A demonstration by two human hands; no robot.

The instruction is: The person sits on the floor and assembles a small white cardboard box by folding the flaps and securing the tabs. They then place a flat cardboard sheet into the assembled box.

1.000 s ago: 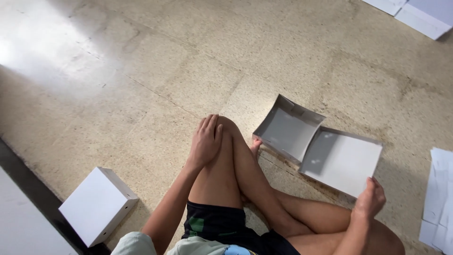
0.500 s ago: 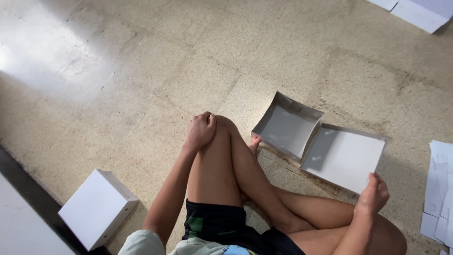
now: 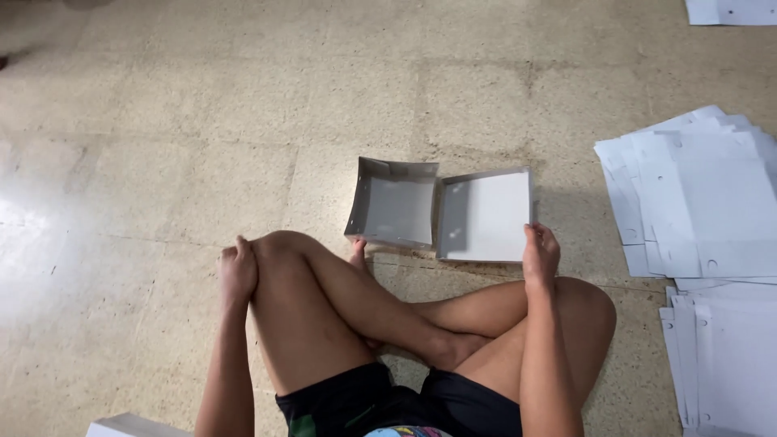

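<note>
right hand [image 3: 541,255] grips corner of open white box [image 3: 441,210], centre frame, on floor [image 3: 162,146]. left hand [image 3: 237,273] curled closed against raised knee [image 3: 279,247]. flat card sheets [image 3: 704,194] right edge.

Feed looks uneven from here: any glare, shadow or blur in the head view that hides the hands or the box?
Head view: bright glare on the floor at far left, away from the work; soft shadow along the box inner walls; left hand and right hand are sharp; no evident motion blur; the paper stack at right is evenly lit.
</note>
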